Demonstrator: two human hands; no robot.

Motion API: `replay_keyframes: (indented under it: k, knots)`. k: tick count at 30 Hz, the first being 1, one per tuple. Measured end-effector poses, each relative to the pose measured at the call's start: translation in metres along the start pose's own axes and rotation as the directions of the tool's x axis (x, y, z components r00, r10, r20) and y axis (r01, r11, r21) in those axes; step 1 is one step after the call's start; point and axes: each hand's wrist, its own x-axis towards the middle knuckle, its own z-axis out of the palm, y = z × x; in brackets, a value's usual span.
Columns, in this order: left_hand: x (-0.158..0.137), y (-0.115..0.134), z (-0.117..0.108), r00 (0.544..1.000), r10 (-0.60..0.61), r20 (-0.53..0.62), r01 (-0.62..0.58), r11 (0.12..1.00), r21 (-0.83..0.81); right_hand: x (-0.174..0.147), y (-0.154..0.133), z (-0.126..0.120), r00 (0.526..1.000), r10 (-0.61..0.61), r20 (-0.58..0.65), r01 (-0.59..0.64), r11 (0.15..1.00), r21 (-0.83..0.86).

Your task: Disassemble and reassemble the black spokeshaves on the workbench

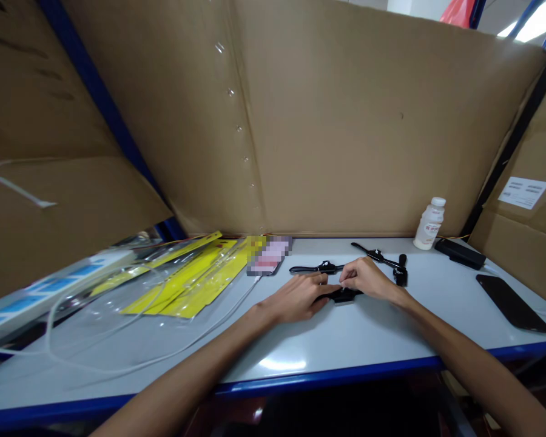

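A black spokeshave [344, 296] lies on the white tabletop, partly covered by my hands. My left hand [301, 296] holds its left side down, the index finger stretched along it. Over its middle, my right hand [366, 277] has thumb and fingertips pinched together; whatever is between them is too small or hidden to make out. Just behind my hands rests a second spokeshave [326, 267]. Farther back to the right lies another spokeshave [377, 255], with one more black tool [400, 274] beside its right end, partly hidden by my right wrist.
Yellow cards in clear plastic packaging [195, 282] spread over the left side, near a phone [269, 255] on a white cable [218, 321]. At the right are a white-capped bottle [430, 224], a black device [459, 254] and a dark phone [512, 303]. Cardboard walls [346, 121] enclose the table.
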Motion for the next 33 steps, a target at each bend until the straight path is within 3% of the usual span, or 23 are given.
replay_keyframes:
  k: [15,33]
  knots:
    - [0.002,-0.003,0.003,0.995,-0.093,-0.031,0.088,0.989,-0.119,-0.002,-0.002,0.013,0.988,-0.155,0.021,0.155,0.949,-0.274]
    - [0.007,-0.011,0.014,0.985,-0.174,-0.015,0.159,0.928,-0.336,-0.001,-0.007,0.012,1.0,0.01,-0.014,-0.013,0.968,-0.251]
